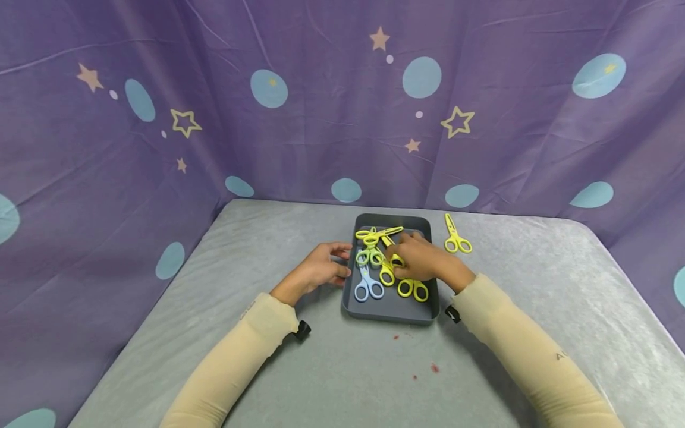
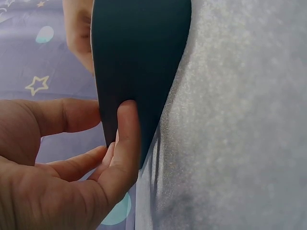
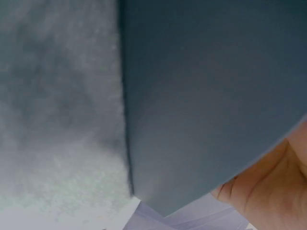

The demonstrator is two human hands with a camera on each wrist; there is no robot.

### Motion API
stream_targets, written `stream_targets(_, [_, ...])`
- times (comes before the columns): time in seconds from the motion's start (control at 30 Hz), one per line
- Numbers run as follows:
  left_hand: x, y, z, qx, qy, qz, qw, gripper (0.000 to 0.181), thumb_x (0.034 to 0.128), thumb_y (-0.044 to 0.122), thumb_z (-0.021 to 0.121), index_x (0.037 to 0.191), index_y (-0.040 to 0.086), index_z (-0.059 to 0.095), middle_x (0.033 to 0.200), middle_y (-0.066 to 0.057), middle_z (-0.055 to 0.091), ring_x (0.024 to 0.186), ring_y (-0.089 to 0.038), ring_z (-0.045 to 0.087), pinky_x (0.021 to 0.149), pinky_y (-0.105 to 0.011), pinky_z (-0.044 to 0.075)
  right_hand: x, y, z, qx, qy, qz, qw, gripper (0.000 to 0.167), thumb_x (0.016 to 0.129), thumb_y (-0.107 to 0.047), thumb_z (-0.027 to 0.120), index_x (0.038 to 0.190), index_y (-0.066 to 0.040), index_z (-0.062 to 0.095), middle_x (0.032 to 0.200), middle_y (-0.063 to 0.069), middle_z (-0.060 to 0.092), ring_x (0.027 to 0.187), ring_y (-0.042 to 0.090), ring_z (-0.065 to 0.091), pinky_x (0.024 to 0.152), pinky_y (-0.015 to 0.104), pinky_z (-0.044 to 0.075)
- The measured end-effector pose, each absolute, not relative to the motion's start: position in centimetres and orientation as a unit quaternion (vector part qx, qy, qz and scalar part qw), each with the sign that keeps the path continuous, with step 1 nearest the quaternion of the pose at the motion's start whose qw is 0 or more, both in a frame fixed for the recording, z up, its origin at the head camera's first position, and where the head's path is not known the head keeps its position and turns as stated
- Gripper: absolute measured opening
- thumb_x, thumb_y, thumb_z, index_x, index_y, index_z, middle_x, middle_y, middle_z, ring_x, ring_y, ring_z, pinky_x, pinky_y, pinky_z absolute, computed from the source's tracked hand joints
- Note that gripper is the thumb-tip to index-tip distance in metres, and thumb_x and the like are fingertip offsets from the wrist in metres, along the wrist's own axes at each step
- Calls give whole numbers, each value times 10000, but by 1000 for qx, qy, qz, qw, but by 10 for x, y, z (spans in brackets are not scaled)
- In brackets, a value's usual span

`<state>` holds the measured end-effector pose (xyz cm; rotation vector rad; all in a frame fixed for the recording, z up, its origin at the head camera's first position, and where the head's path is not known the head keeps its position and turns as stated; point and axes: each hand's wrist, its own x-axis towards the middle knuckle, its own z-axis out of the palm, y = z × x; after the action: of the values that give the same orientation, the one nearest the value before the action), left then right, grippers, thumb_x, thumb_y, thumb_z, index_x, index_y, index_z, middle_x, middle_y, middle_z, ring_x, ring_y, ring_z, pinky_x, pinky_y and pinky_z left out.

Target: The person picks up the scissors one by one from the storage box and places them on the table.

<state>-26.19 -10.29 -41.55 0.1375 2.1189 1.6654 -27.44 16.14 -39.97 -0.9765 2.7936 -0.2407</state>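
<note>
A dark grey tray (image 1: 390,312) holds several pairs of scissors, mostly yellow. One light blue pair of scissors (image 1: 363,288) lies at its left, beneath a pale green pair (image 1: 369,257). My right hand (image 1: 420,257) reaches into the tray, with thumb and forefinger around the handle of a yellow pair of scissors (image 1: 397,260). Its fingertips are hidden behind the tray wall (image 3: 206,105) in the right wrist view. My left hand (image 1: 321,266) is at the tray's left side, its fairly straight fingers touching the outer wall (image 2: 139,57) in the left wrist view.
Outside the tray, another yellow pair of scissors (image 1: 455,238) lies to its right on the grey cloth-covered table (image 1: 257,238). Small red marks (image 1: 434,368) show on the cloth in front. A purple patterned curtain (image 1: 332,131) borders the back and sides.
</note>
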Motion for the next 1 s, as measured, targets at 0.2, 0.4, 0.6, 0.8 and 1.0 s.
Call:
stream_targets(0.2, [-262, -103, -416, 52, 764, 606, 215, 716, 853, -181, 656, 1515, 14, 466, 1349, -213, 506, 829, -253, 658, 706, -374, 639, -270, 161, -394, -349, 930, -93, 66, 203, 945, -202, 703, 1130, -119, 708, 1059, 61, 647, 983, 290, 504, 876, 467, 439])
stream_targets(0.4, [-262, -103, -416, 55, 765, 605, 214, 711, 859, -180, 656, 1516, 13, 464, 1353, -212, 503, 833, -249, 658, 715, -373, 639, -269, 158, -390, -357, 925, -116, 51, 204, 922, -126, 674, 1121, -78, 675, 983, 72, 630, 905, 250, 530, 783, 430, 469])
stream_targets(0.6, [-263, -104, -417, 55, 766, 603, 218, 714, 865, -174, 657, 1524, 12, 453, 1350, -214, 499, 831, -247, 652, 717, -385, 640, -273, 155, -400, -345, 931, -109, 51, 341, 953, -158, 639, 1285, -83, 650, 1043, 140, 591, 853, 254, 543, 730, 425, 491])
stream_targets(0.8, [-261, -104, -416, 54, 767, 600, 220, 717, 862, -171, 662, 1523, 14, 457, 1350, -209, 502, 827, -240, 648, 714, -384, 639, -274, 150, -407, -326, 938, -99, 66, 488, 999, -484, 635, 1329, -125, 650, 1125, 160, 604, 998, 336, 576, 846, 522, 523])
stream_targets(1.0, [-262, -104, -416, 53, 766, 602, 221, 723, 859, -175, 662, 1526, 16, 455, 1355, -210, 496, 828, -238, 648, 710, -374, 638, -271, 146, -408, -315, 944, -79, 62, 518, 944, -594, 657, 1218, -156, 693, 1027, 93, 590, 934, 307, 547, 767, 477, 502])
